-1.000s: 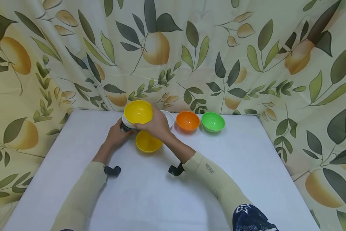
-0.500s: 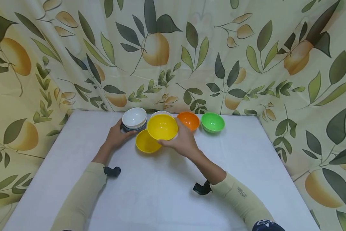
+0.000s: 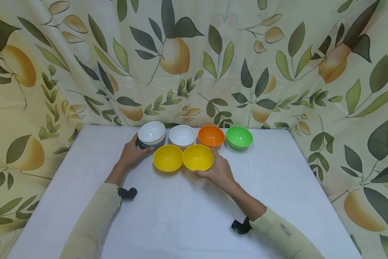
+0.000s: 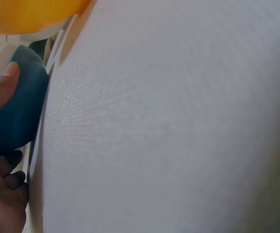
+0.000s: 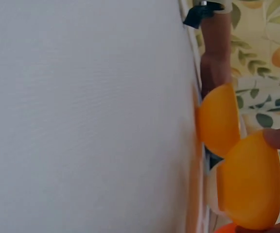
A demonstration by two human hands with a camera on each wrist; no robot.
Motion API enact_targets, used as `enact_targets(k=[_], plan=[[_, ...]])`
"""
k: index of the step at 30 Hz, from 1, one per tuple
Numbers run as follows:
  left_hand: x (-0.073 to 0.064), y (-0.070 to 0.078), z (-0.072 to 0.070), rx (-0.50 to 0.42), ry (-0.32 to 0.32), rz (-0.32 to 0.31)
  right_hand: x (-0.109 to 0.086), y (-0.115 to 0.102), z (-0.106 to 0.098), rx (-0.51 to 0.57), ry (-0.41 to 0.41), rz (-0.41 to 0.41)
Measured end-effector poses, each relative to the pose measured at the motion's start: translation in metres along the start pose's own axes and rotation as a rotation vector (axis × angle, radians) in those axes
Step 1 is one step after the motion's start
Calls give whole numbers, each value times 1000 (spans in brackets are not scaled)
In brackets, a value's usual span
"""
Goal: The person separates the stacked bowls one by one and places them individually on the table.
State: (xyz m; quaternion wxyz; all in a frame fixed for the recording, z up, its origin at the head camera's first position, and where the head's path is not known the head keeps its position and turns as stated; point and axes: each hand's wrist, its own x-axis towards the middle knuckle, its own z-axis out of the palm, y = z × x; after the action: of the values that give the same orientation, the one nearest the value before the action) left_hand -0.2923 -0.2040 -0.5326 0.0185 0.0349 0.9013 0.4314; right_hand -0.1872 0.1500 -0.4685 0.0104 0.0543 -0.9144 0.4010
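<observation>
My right hand [image 3: 217,172] grips a yellow bowl [image 3: 198,157] by its rim and side, mouth up. In the right wrist view this bowl [image 5: 252,179] shows side-on, held just off the table. Against its left edge in the head view is a second yellow bowl [image 3: 168,158], which stands on the table. My left hand [image 3: 130,153] holds a stack at the back left, thumb in front and fingers round the far side. At the bottom of that stack is a dark blue bowl [image 4: 26,104]; on top sits a white bowl [image 3: 151,132].
Along the table's back edge stand another white bowl [image 3: 182,135], an orange bowl [image 3: 211,135] and a green bowl [image 3: 239,136]. A patterned curtain [image 3: 194,64] hangs right behind them. White cloth covers the table [image 3: 181,223].
My right hand has lifted the yellow bowl off the stack and carried it right and down beside the other yellow bowl, uncovering the white bowl. My left hand has stayed on the stack.
</observation>
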Motion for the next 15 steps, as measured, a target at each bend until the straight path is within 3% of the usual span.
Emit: enact_targets(k=[15], plan=[[-1,1,-2,15,1,-13,2,22,4,-55,-40,47]])
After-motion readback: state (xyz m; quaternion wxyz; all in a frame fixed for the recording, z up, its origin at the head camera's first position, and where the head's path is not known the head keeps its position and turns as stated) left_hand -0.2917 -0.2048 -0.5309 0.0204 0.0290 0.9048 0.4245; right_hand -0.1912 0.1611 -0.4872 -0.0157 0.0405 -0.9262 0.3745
